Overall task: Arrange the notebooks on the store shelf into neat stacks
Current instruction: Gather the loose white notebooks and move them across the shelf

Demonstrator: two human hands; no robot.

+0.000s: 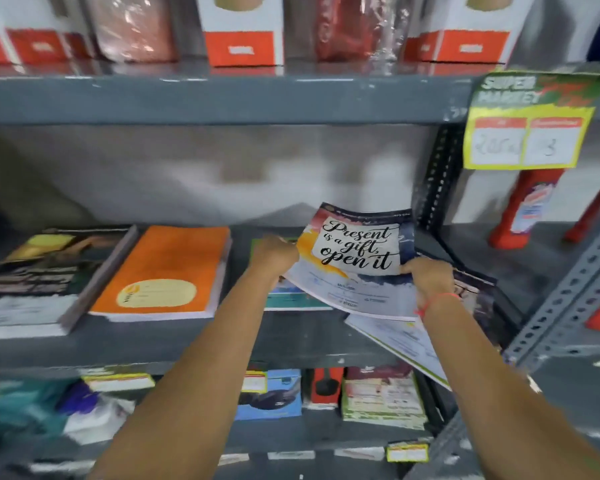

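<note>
Both hands reach onto the middle grey shelf (187,344) and hold a thin notebook (357,258) whose cover reads "Present is a gift, open it". The left hand (274,252) is closed on its left edge, and the right hand (428,277) pinches its near right corner, thumb on top; a red thread (437,301) circles that wrist. The notebook is tilted, its far edge raised off the shelf, right of centre and near the perforated upright (433,188). Under it lie more notebooks: a teal-and-green one (291,299) showing at its left, a dark one (478,299) to its right, and a white one with a green edge (406,344) jutting past the shelf's near edge beneath the right forearm. Further left on the same shelf an orange stack (163,271) lies flat, and just beside it on the far left a dark stack (39,275), both well apart from the held notebook. The shelf above carries red-and-white boxes (243,32) and plastic-wrapped packs (136,29). A yellow price tag (523,133) hangs from that shelf's edge at right. The lower shelf holds blurred packets (381,400). To the right, red bottles (527,206) stand in the next bay.
</note>
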